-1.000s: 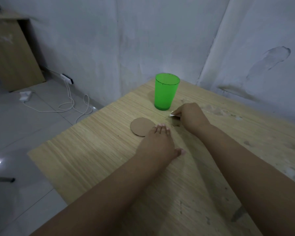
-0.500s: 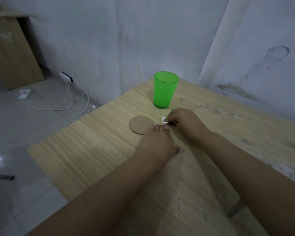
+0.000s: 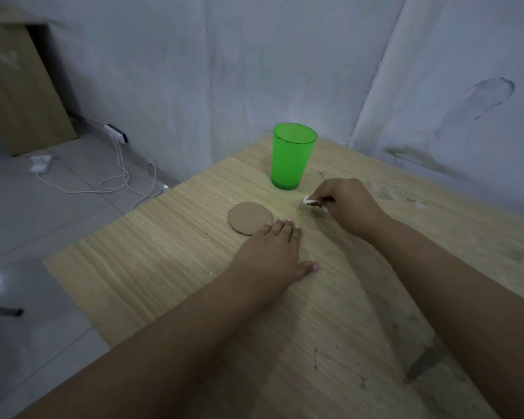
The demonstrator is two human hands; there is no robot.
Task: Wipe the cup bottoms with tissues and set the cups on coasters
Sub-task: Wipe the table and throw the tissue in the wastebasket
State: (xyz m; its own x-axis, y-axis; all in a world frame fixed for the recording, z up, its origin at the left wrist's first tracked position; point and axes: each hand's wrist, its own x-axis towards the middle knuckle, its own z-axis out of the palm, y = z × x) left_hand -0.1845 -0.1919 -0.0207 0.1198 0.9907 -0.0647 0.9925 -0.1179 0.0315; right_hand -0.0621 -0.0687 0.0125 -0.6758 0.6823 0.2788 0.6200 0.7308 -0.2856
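Observation:
A green plastic cup (image 3: 293,157) stands upright on the wooden table (image 3: 164,261), near the far edge. In front of it and a little left lies a round brown coaster (image 3: 248,217), flat and bare. My left hand (image 3: 273,252) rests flat on the table, fingers straight, with its fingertips at the coaster's near right edge. My right hand (image 3: 350,205) is to the right of the coaster and below the cup. It pinches a small white tissue (image 3: 308,201) low over the table surface. Most of the tissue is hidden in the fingers.
The table stands in a corner of grey walls. Its left edge drops to a tiled floor with a white power strip (image 3: 115,135), a cable and an adapter (image 3: 41,162). A wooden cabinet (image 3: 15,95) stands at the far left. Stains and scuffs mark the table's right side.
My right hand slid left toward the coaster with the tissue, then back right and slightly up toward the cup. My left hand, the cup and the coaster stayed put.

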